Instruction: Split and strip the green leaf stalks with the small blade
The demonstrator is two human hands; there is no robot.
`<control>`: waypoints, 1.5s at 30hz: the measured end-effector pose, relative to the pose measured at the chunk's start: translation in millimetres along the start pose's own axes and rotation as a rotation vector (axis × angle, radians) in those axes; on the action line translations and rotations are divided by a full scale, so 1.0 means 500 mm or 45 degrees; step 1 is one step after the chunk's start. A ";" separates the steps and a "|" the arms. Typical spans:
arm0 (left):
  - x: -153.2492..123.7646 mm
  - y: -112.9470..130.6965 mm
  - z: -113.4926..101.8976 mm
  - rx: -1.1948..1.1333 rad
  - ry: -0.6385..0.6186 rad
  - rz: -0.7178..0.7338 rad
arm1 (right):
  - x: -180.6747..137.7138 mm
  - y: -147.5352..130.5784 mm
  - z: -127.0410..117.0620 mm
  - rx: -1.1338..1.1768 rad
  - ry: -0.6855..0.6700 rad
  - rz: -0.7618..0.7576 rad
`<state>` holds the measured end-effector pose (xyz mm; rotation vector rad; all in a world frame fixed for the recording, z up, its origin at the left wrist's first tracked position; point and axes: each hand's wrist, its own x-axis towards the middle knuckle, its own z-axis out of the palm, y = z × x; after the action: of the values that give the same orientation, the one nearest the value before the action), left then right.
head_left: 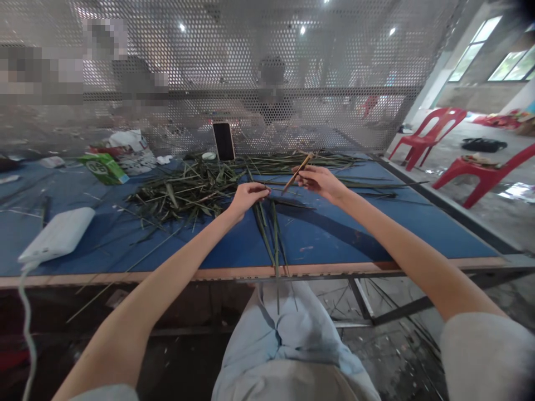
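Note:
My left hand (247, 196) is closed in a pinch on the upper end of a bunch of long green leaf strips (271, 234) that trail toward me over the blue table's (343, 234) front edge. My right hand (318, 179) is closed around a thin tan stick (297, 171), held tilted up and away. The two hands are close together, just in front of a heap of green leaves and stems (188, 189) on the table.
A phone (223, 141) leans upright against a perforated metal screen (267, 72) at the table's back. A white power bank (58, 234) with cable lies at the left; a green carton (104, 168) and wrappers at the back left. Red plastic chairs (430, 133) stand to the right.

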<state>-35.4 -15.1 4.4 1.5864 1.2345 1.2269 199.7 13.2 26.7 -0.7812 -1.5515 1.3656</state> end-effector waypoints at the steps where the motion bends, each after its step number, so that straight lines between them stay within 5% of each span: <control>1: 0.001 -0.002 0.000 -0.011 0.004 0.018 | 0.001 -0.002 -0.004 0.032 -0.037 0.014; 11: 0.008 -0.002 -0.003 -0.161 0.057 0.056 | 0.002 0.002 -0.004 0.204 -0.087 0.281; 28: 0.006 -0.001 -0.004 -0.181 0.013 0.037 | -0.021 0.005 0.033 -0.174 -0.086 0.023; 34: 0.005 0.001 -0.006 -0.160 0.026 -0.009 | -0.018 0.015 0.037 -0.491 -0.136 -0.037; 41: 0.006 -0.002 -0.006 -0.093 0.009 -0.033 | -0.024 0.026 0.040 -1.232 -0.186 -0.261; 45: 0.004 0.000 -0.004 -0.071 -0.031 -0.024 | -0.023 0.036 0.040 -1.353 -0.149 -0.298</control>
<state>-37.4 -13.0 5.4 1.5421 1.1873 1.2166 184.1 -1.8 6.9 -1.0786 -2.3809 0.3321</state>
